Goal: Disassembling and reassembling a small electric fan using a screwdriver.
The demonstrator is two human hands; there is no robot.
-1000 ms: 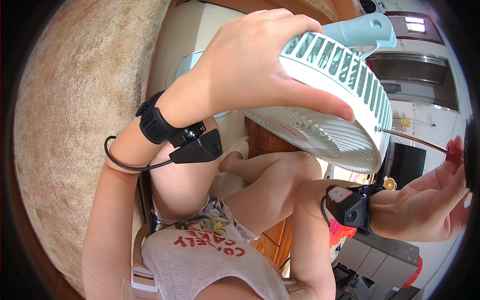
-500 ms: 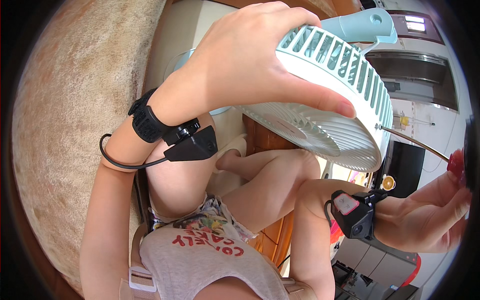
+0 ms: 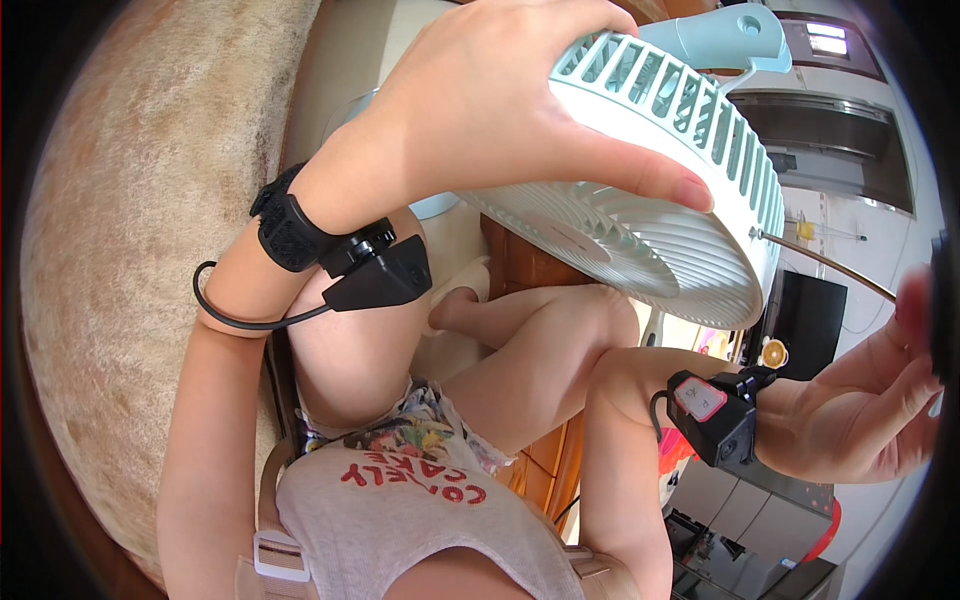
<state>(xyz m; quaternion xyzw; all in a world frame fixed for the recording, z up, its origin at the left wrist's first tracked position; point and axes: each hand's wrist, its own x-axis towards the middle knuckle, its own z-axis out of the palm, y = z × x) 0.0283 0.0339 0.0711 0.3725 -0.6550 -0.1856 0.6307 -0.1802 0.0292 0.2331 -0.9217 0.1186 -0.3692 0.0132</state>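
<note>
A white and pale-blue electric fan (image 3: 690,265) is held tilted over my lap, its ribbed front grille facing down toward me. My left hand (image 3: 500,105) is closed round its rim, thumb along the white front ring and fingers over the slatted side. Behind the cage sticks out the light-blue fan neck (image 3: 710,40). At the right, my right hand (image 3: 870,420) grips a screwdriver (image 3: 830,264) by its red handle, which is partly lost at the dark picture edge. The screwdriver's metal tip meets the ring's right edge at a small screw spot.
A beige plush cover (image 3: 150,250) lies along my left side. My bare legs (image 3: 530,350) are bent under the fan, near a brown wooden cabinet (image 3: 530,265). Farther right are a black screen (image 3: 810,330), an orange-and-white round item (image 3: 773,353) and grey cabinets (image 3: 750,525).
The fan and my left hand have shifted slightly upward in the picture. My right hand has turned a little on the screwdriver, whose tip stays at the ring's edge.
</note>
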